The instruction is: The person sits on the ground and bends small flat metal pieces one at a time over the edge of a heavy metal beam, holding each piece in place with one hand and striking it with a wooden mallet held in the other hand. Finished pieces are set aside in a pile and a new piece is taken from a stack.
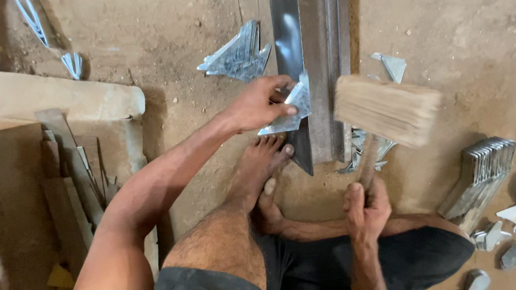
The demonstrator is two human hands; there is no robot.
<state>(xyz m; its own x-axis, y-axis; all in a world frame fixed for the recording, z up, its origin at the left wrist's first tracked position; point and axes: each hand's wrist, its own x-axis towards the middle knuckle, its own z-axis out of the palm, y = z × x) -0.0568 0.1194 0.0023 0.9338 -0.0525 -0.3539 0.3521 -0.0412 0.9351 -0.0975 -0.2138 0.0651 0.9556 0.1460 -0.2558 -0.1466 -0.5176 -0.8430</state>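
— While the right hand (365, 210) is wrapped tight round the handle of a wooden mallet (387, 109), what does the left hand (259, 105) hold?

— A flat, shiny sheet-metal piece (291, 111), roughly triangular with cut corners. The fingers pinch it closed, thumb on its upper face, and press it against the left edge of a long steel bar (319, 71) lying on the dirt floor (470, 45).

— And the mallet?

— Its block head is pale, grainy wood, blurred, raised over the bar's right edge, just beside the held piece but apart from it.

— Any containers?

— None that I can make out; everything lies loose on the floor. A fanned stack of similar pieces (238, 55) sits left of the bar, a neat stack of bent plates (483, 171) near the floor's right edge, with scraps beside it.

— Anything else near the bar?

— A bare foot (259, 168) rests by the bar's near end, toes close to its dark lower corner.
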